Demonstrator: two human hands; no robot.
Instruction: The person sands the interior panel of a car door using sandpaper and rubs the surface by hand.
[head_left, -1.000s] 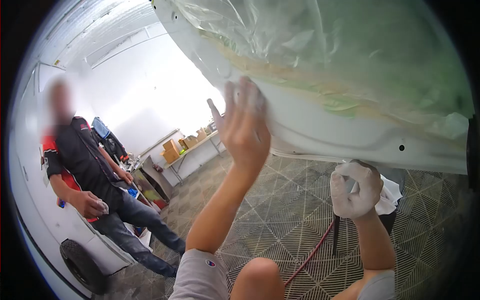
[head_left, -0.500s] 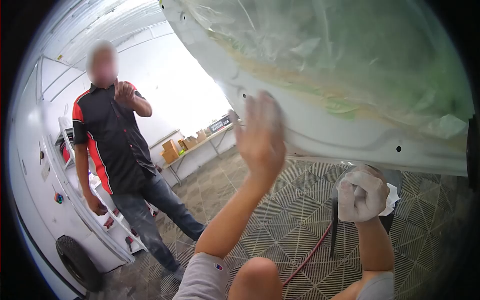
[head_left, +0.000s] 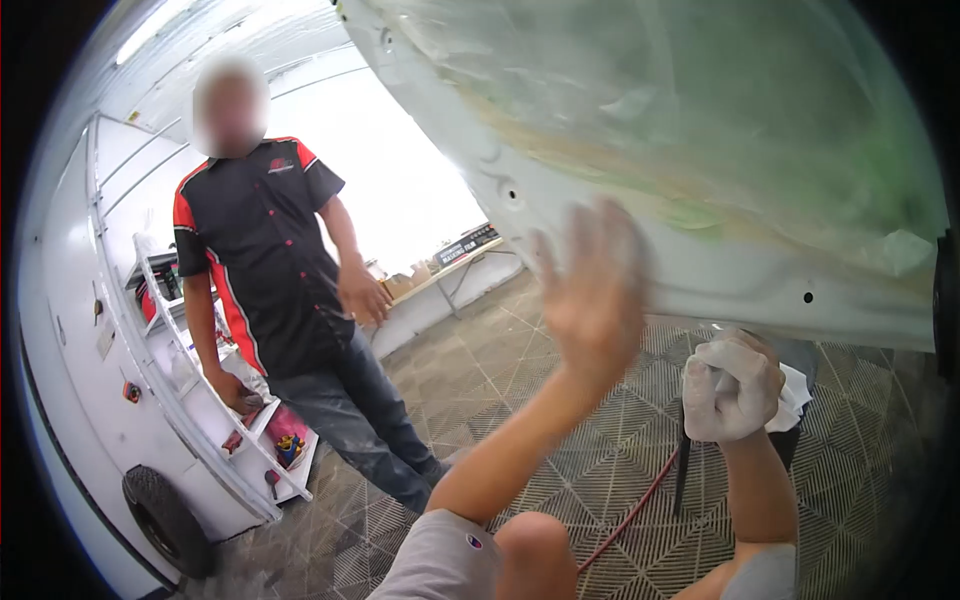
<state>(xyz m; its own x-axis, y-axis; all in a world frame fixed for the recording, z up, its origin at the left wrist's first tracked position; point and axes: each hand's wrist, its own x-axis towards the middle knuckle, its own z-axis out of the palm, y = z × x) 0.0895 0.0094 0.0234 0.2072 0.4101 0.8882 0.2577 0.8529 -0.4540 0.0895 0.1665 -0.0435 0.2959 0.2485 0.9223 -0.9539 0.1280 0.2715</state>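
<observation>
While my left hand (head_left: 595, 300) spreads open, blurred, over the white panel (head_left: 735, 270), my right hand (head_left: 738, 388) curls by the panel's lower edge; whether it grips anything, I cannot tell.

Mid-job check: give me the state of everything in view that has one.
Left hand: open, blurred, at the panel; contact unclear
Right hand: curled, whitened, near the panel's lower edge; grip unclear
White panel: partly covered, lower strip exposed
Plastic film: wrinkled, over the upper panel
Co-worker: standing, hands lowered
Tyre: upright by the wall
Red hose: uncoiled
</observation>
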